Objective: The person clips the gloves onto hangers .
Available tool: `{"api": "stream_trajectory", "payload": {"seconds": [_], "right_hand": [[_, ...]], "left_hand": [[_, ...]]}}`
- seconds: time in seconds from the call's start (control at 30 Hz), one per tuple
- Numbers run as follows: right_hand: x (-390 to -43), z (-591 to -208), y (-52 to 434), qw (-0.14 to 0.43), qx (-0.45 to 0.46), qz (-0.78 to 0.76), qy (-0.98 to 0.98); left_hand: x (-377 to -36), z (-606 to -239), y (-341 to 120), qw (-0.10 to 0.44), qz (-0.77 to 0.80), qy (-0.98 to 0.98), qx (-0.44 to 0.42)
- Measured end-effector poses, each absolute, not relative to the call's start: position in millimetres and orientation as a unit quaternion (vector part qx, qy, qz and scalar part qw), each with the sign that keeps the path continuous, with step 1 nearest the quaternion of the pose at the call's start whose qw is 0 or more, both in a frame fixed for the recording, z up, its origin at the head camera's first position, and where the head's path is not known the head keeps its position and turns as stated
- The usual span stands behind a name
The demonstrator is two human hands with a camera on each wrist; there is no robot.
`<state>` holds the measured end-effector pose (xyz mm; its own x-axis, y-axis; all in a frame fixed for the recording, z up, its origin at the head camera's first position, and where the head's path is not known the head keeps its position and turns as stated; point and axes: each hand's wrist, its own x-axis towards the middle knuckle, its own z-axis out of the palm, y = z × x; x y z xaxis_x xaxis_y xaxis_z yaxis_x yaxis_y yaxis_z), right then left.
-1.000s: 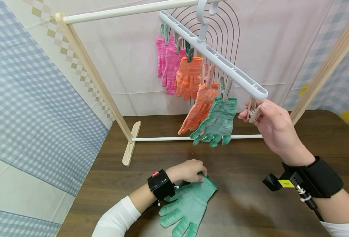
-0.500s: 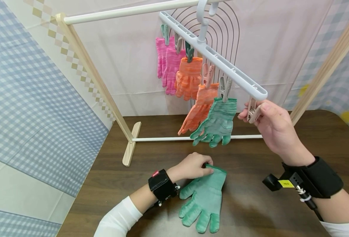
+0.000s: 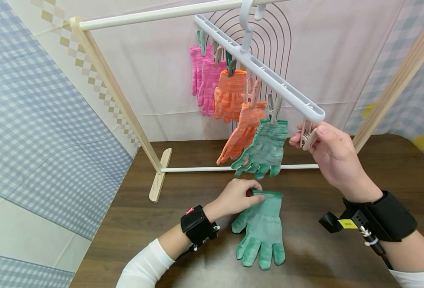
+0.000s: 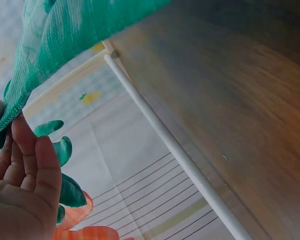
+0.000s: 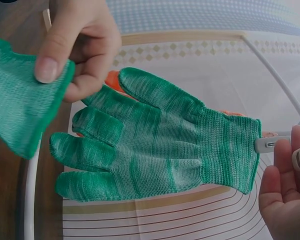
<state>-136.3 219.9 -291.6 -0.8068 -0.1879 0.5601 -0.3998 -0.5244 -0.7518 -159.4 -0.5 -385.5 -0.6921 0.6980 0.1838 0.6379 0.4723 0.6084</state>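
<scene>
My left hand [image 3: 240,197] pinches the cuff of a loose green glove [image 3: 263,229], whose fingers hang down to the dark wooden table [image 3: 316,260]; the same glove [image 4: 65,30] fills the top of the left wrist view and shows at the left edge [image 5: 20,100] of the right wrist view. My right hand [image 3: 327,154] pinches a beige clip [image 3: 307,135] at the near end of the white clip hanger [image 3: 266,76]. Beside that clip a second green glove [image 3: 264,150] hangs clipped by its cuff [image 5: 160,145].
Two orange gloves [image 3: 238,116] and two pink gloves [image 3: 206,78] hang from further clips. The hanger hooks over the top rail [image 3: 154,14] of a wooden drying rack whose lower white bar [image 3: 197,169] crosses the table. Checked cloth covers the walls.
My left hand has lifted the loose green glove off the table and carried it right and up toward the hanger. My right hand kept its hold on the clip.
</scene>
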Motion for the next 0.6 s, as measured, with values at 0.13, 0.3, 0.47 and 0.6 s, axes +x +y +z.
{"api": "stream_trajectory", "payload": {"seconds": [0.13,0.3,0.47,0.6], "right_hand": [[-136,-292,220,0.066,0.300,0.821,-0.482],[-136,-292,220,0.063,0.303,0.822,-0.478],[-136,-292,220,0.062,0.302,0.823,-0.477],[-136,-293,219,0.064,0.298,0.825,-0.476]], "left_hand": [[-158,-382,1,0.036,0.360,0.851,0.382],[-156,-378,4,0.019,0.389,0.841,0.375],[-155,-377,8,-0.011,0.400,0.836,0.375],[-154,-376,11,-0.034,0.410,0.832,0.373]]}}
